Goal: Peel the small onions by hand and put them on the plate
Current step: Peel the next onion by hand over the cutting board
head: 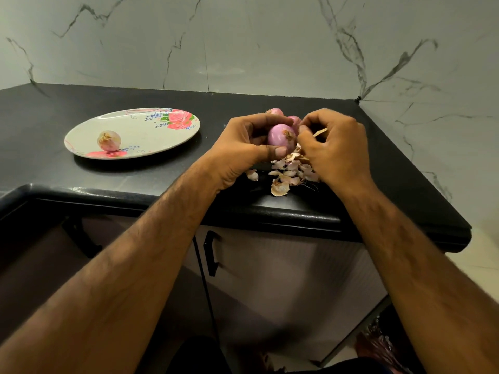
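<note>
My left hand (243,147) grips a small purple onion (279,136) above the black counter, root end facing me. My right hand (337,149) pinches a thin strip of dry skin (320,133) at the onion's right side. Two more unpeeled onions (275,112) (295,120) lie on the counter just behind my hands, partly hidden. A pile of torn peels (289,171) lies below the held onion. One pale peeled onion (108,140) sits on the floral oval plate (151,130) at the left.
The black counter (54,117) ends in a rounded front edge near me and a corner at the right. A marble wall rises behind. Cabinet doors with a black handle (212,252) are below the counter.
</note>
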